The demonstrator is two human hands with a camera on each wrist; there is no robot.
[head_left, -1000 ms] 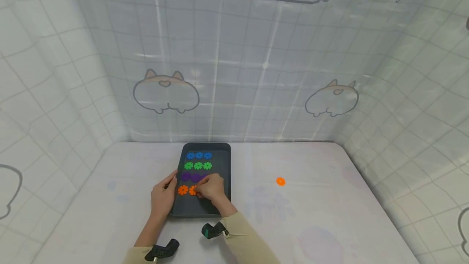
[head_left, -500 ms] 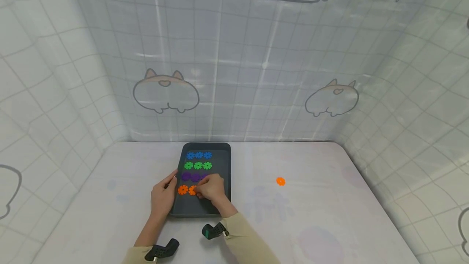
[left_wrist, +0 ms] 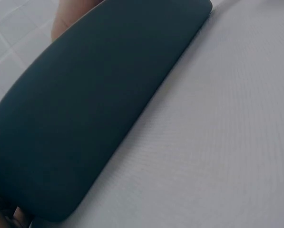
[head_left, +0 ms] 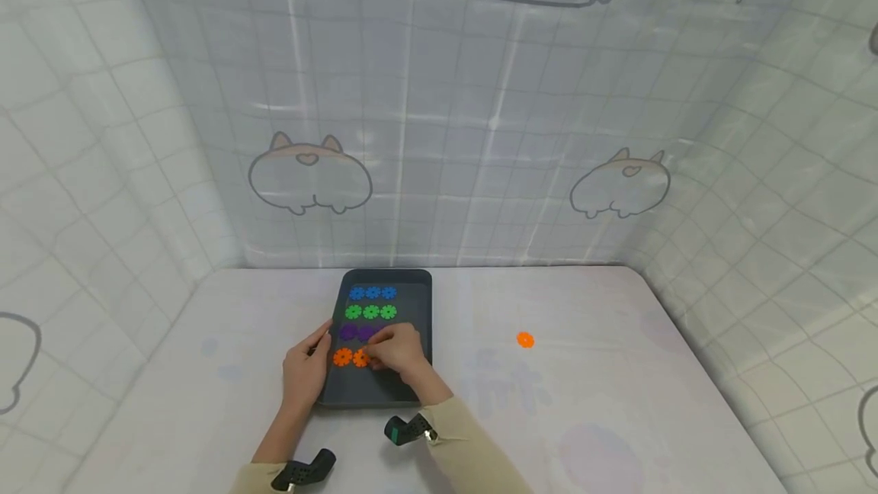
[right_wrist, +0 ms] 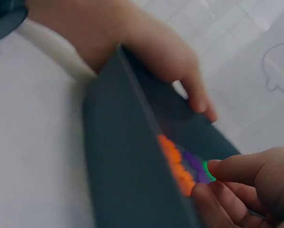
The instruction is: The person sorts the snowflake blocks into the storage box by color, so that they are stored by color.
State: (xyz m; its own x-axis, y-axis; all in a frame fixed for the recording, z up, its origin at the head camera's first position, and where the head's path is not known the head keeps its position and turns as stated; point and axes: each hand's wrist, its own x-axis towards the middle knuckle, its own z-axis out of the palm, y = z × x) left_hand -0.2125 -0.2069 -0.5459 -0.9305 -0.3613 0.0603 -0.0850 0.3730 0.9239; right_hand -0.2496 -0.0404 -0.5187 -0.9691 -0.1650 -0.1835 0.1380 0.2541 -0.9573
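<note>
A dark rectangular tray [head_left: 405, 391] lies on the table with rows of notched flower-shaped plastic discs. Blue discs [head_left: 373, 293] are at the far end, then green discs [head_left: 371, 312], purple discs [head_left: 348, 332] and orange discs [head_left: 342, 357]. My left hand [head_left: 305, 373] grips the tray's left side; in the right wrist view its fingers [right_wrist: 197, 97] reach along that edge. Over the tray, my right hand [head_left: 400, 351] is beside the second orange disc [head_left: 360, 357]. Its thumb and index finger stand slightly apart, with no disc visible between them. It partly hides the purple row.
One more orange disc [head_left: 525, 340] lies on the white table [head_left: 583, 387], right of the tray. Behind the table stands a grid-patterned backdrop [head_left: 439, 197] with cartoon drawings. Each wrist carries a black camera mount [head_left: 305, 469].
My right hand has shifted slightly to the right, and more of the second orange disc shows. The left hand and the tray have stayed in place.
</note>
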